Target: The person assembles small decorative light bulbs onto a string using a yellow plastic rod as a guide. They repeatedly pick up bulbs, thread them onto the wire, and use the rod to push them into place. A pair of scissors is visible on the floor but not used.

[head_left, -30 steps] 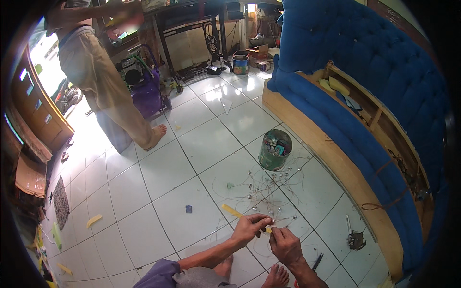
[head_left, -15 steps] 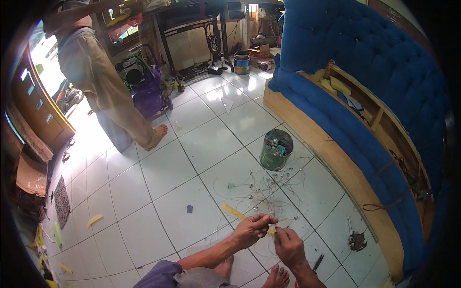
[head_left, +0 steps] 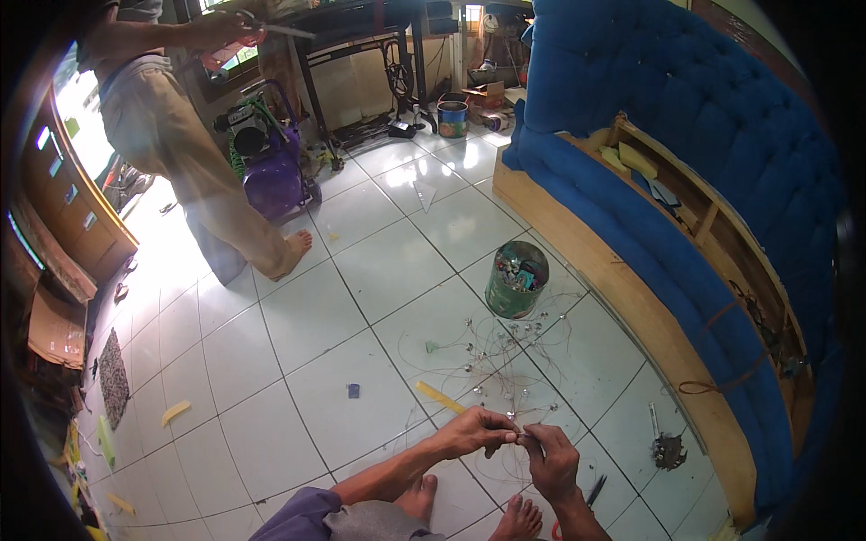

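Above the tiled floor, my left hand (head_left: 478, 431) and my right hand (head_left: 550, 458) meet fingertip to fingertip, both closed in a pinch. What they hold between them is too small to make out. Shiny button-like pieces (head_left: 478, 390) trailing thin threads lie scattered just beyond my hands. A yellow strip (head_left: 439, 398) rests on the floor beside my left hand. Past the scattered pieces stands a green can (head_left: 516, 298) filled with small mixed bits. Close to my right forearm lies a dark pointed tool (head_left: 595, 490), partly hidden by the arm.
A blue tufted headboard-like piece (head_left: 667, 108) with a wooden base (head_left: 577, 239) curves along the right. Another person (head_left: 180, 153) stands barefoot at the far left, beside a purple compressor (head_left: 273, 185). A dark clump (head_left: 669, 451) lies right of my hands; a painted bucket (head_left: 452, 120) stands at the back.
My fingertips have come closer together, and my right hand has turned and risen slightly. The other person's arm has lowered, and a long tool now shows in that hand.
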A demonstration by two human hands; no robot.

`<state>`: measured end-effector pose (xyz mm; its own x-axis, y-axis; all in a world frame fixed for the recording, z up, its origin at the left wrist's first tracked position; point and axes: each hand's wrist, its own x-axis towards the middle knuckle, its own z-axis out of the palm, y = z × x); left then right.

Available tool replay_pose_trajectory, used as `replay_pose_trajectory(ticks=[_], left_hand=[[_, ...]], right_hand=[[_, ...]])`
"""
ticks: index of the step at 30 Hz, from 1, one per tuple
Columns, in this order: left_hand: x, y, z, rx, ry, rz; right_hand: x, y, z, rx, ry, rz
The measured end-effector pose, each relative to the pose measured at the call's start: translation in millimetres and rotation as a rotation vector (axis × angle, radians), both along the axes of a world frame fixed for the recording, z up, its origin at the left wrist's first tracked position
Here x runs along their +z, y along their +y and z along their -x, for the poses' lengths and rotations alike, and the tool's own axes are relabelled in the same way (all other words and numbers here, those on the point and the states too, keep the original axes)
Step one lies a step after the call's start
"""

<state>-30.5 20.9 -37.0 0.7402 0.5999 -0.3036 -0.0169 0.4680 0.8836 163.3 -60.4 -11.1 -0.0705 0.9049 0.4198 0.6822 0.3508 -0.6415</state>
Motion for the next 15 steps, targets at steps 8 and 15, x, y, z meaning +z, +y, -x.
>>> replay_pose_trajectory(ticks=[8,15], left_hand=[[-7,-7,-3,0.032,-0.138,0.151],[-11,-16,-6,0.081,-0.170,0.049]], right_hand=[[3,-1,0,0.026,0.098,-0.080],[-7,-1,2,0.024,0.427,0.164]])
